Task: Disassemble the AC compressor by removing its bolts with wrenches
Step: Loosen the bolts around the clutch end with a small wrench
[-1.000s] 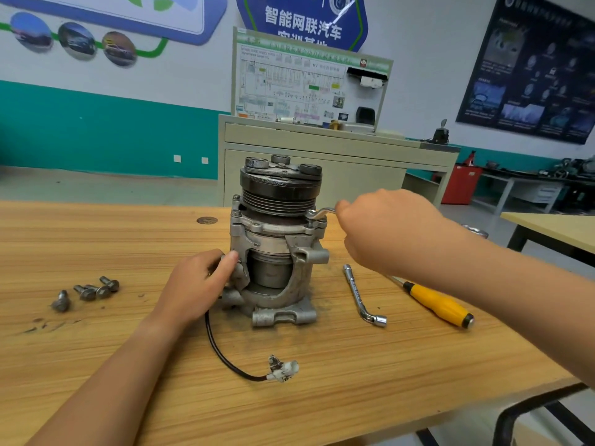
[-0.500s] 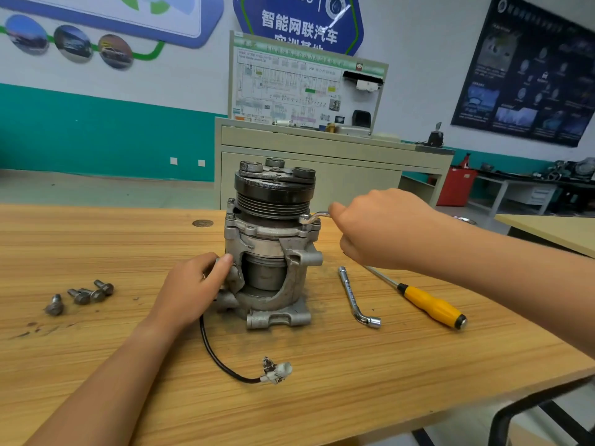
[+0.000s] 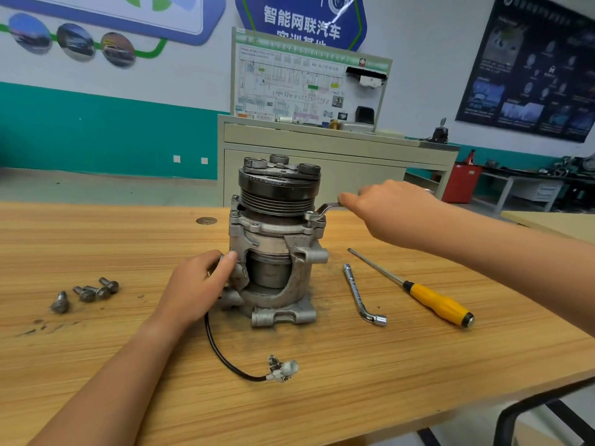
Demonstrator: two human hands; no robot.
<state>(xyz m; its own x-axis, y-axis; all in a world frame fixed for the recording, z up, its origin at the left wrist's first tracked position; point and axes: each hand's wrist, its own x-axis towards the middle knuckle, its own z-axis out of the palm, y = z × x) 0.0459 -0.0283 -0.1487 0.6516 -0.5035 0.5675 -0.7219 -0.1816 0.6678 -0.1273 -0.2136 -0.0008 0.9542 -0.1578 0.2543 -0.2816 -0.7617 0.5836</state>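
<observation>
On the wooden table [image 3: 96, 365] the AC compressor [image 3: 277, 246] stands upright. The left hand [image 3: 196, 288] grips its housing, likely bracing it against the turn; the right hand [image 3: 389, 210] clasps a wrench [image 3: 325, 208] seated on a flange bolt [image 3: 309, 216]. Left of the compressor lie loose bolts [image 3: 87, 292]; right, an L-shaped wrench [image 3: 362, 294] and screwdriver [image 3: 434, 300]; behind, a cabinet [image 3: 370, 175] and posters [image 3: 531, 69].

Bright, even indoor light; wide-angle view, sharp at centre.
Light was diffuse w/ no single source evident; only faint, soft shadows lay under the compressor [image 3: 277, 252] on the table [image 3: 96, 239]. A white glare streak crossed the blue sign [image 3: 341, 8], and small glints showed on the L-shaped socket wrench [image 3: 375, 318] and the screwdriver [image 3: 441, 305]. Straight lines bowed twd the frame edges. The right hand [image 3: 386, 207] looked slightly soft; the far-right bkgd was blurry.
</observation>
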